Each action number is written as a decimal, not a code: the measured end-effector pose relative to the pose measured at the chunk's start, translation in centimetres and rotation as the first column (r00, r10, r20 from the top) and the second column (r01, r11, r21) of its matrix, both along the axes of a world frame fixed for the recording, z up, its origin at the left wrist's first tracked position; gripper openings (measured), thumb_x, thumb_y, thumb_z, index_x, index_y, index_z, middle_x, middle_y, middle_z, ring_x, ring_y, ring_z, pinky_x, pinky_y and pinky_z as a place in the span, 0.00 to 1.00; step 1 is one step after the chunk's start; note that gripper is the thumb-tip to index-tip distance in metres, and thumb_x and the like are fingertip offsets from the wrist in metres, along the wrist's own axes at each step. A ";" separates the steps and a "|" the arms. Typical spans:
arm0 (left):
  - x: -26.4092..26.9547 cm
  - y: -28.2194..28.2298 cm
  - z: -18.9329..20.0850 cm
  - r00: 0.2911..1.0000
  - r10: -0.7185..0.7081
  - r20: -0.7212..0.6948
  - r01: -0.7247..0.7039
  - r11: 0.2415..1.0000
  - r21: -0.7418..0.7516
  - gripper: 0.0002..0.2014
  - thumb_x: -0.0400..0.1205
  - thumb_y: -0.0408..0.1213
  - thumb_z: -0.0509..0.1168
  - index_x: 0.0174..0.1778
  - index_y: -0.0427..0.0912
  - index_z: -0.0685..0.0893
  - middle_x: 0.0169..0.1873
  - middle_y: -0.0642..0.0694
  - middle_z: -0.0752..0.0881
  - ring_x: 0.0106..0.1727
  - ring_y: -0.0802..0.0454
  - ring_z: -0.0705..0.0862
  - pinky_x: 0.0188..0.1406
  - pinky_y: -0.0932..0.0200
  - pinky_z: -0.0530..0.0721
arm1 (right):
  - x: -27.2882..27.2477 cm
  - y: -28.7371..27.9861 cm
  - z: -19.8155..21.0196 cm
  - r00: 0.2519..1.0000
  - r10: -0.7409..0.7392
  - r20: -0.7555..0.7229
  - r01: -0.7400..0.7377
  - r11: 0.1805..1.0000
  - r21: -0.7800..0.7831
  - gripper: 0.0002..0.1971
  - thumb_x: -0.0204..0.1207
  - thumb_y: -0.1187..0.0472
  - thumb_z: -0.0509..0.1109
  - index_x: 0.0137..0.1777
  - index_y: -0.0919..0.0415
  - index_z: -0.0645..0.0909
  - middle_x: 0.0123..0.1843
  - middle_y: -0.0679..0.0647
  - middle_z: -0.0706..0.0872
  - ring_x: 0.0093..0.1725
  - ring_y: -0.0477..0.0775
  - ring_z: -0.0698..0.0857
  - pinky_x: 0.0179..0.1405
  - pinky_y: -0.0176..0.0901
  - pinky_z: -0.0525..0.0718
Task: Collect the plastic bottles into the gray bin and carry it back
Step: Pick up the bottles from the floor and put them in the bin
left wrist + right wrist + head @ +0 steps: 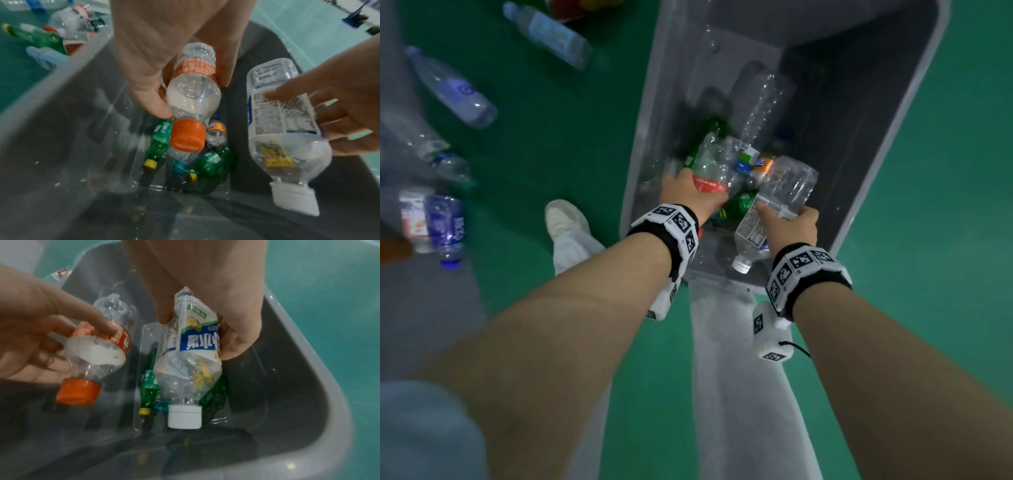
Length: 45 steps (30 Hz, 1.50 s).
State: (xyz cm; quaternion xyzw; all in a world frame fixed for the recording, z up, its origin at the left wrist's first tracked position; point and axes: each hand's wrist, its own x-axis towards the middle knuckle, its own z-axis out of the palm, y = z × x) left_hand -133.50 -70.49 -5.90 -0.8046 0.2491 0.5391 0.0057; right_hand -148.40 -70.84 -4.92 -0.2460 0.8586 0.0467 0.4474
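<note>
Both hands reach over the near end of the gray bin point(893, 113). My left hand point(688, 192) grips a clear bottle with a red label point(714, 171) and an orange cap point(188, 135), cap pointing down into the bin. My right hand point(791, 222) holds a clear bottle with a white printed label point(774, 202) and a white cap point(184, 417), also cap down. Under them, on the bin's floor, lie green bottles point(213, 162), a small orange-labelled bottle point(216, 131) and a long clear bottle point(763, 102).
Several more plastic bottles lie on the green floor left of the bin: a blue-labelled one point(548, 32), a clear one point(453, 89), a crushed one point(431, 147) and a blue-capped one point(446, 226). My shoe point(565, 219) and light trouser leg stand beside the bin.
</note>
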 end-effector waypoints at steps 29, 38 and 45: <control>-0.6 -1.3 -14.3 0.993 -0.109 0.040 0.105 0.991 0.088 0.14 0.77 0.47 0.71 0.56 0.46 0.85 0.52 0.48 0.84 0.48 0.53 0.81 0.42 0.67 0.75 | -1.4 -1.9 -16.2 0.976 0.086 -0.200 -0.064 0.992 0.113 0.34 0.77 0.42 0.68 0.73 0.65 0.65 0.71 0.63 0.76 0.69 0.62 0.78 0.63 0.50 0.76; 1.2 -0.1 -7.5 0.976 -0.216 0.009 0.212 0.967 0.138 0.12 0.80 0.40 0.65 0.53 0.37 0.87 0.51 0.42 0.88 0.52 0.45 0.86 0.42 0.59 0.78 | 2.5 -0.3 -8.8 0.957 0.198 -0.211 -0.183 0.979 0.092 0.27 0.80 0.50 0.63 0.74 0.66 0.67 0.72 0.65 0.75 0.69 0.64 0.78 0.64 0.51 0.74; 3.8 1.1 -1.3 0.995 0.011 -0.100 -0.015 0.999 -0.042 0.09 0.77 0.45 0.70 0.49 0.46 0.88 0.48 0.50 0.89 0.48 0.52 0.84 0.49 0.63 0.80 | 8.3 -0.2 -1.9 0.960 0.267 -0.082 -0.268 0.963 0.002 0.22 0.78 0.55 0.63 0.70 0.63 0.72 0.68 0.64 0.80 0.66 0.64 0.80 0.61 0.49 0.76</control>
